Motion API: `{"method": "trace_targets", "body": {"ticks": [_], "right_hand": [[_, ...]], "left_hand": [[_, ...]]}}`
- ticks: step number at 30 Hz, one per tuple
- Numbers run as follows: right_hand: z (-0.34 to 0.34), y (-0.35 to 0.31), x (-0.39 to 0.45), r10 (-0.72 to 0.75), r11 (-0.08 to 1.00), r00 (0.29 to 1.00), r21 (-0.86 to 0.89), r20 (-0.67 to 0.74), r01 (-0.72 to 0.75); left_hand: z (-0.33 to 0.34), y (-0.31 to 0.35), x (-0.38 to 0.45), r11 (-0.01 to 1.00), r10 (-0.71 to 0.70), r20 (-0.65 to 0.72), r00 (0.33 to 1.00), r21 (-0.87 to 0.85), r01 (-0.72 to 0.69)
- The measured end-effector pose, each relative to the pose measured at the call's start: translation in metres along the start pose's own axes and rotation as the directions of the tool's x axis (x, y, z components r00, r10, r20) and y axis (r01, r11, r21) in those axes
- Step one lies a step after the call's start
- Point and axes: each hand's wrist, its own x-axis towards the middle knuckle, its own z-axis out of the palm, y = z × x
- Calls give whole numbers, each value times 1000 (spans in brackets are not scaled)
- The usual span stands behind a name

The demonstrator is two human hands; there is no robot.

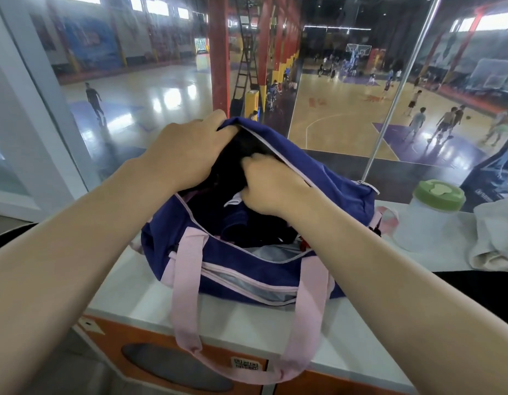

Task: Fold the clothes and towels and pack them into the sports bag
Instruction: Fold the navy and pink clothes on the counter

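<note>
A navy sports bag (327,178) with pink straps and trim lies unzipped on a white counter (127,292). My left hand (187,149) grips the far end of the bag's opening and lifts it. My right hand (269,186) is inside the opening, its fingers curled on a dark garment (241,166). A navy folded piece with a white label (235,218) lies in the bag below that hand. A white towel (495,238) sits crumpled at the counter's right edge.
A clear bottle with a green lid (432,212) stands right of the bag, next to the towel. Behind the counter a glass pane (346,81) looks down on basketball courts with players. A pink strap (187,303) hangs over the counter's front edge.
</note>
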Motion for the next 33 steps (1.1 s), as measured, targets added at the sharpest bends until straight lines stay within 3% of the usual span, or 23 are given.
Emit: {"method": "trace_targets", "body": {"ticks": [4, 10, 14, 21, 28, 33], "right_hand": [[4, 0, 23, 61, 967, 985, 234, 159, -98], [55, 23, 18, 108, 958, 854, 177, 509, -227], [91, 33, -7, 93, 938, 915, 274, 392, -213], [92, 32, -8, 94, 958, 945, 230, 314, -171], [64, 15, -44, 118, 954, 977, 254, 180, -162], [42, 6, -89, 90, 925, 993, 361, 81, -113]], "left_hand": [[0, 0, 0, 1000, 5, 13, 1000, -19, -5], [8, -8, -4, 997, 30, -9, 999, -64, -31], [10, -18, -2, 990, 18, 2, 1000, -143, -18], [4, -9, -3, 981, -32, 64, 997, -189, 44], [-13, -1, -20, 990, 28, 97, 995, -140, -14], [-29, 43, -46, 990, 106, 125, 986, -111, -92]]}}
